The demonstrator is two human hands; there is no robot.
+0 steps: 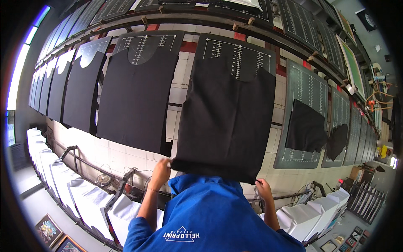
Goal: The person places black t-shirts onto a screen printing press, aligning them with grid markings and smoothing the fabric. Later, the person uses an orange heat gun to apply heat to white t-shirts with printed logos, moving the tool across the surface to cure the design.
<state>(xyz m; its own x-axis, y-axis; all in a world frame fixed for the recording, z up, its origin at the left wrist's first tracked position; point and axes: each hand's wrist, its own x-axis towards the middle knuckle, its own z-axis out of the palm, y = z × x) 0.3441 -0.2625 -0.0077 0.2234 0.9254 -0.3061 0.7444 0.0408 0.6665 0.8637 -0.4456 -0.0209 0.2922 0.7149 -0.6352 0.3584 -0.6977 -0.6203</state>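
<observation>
A black cut shirt panel (pixel 226 122) with a curved neckline lies over a dark printing board (pixel 268 59) marked with white ruler lines. Its near edge is folded or bunched and hangs off the board towards me. At the panel's near left corner, my left hand (pixel 160 173) is closed with the cloth edge between its fingers. My right hand (pixel 263 189) pinches the near right corner. Left of this board, another black panel (pixel 136 96) is spread flat on its own board (pixel 168 42), with the neckline at the far end.
More boards with black panels (pixel 84 88) run off to the left. On the right, a crumpled black cloth piece (pixel 308 126) lies on a grey board (pixel 300 161), with a smaller one (pixel 337 140) beyond. A dark rail (pixel 197 19) with pegs crosses behind; white sheets (pixel 90 195) hang nearby.
</observation>
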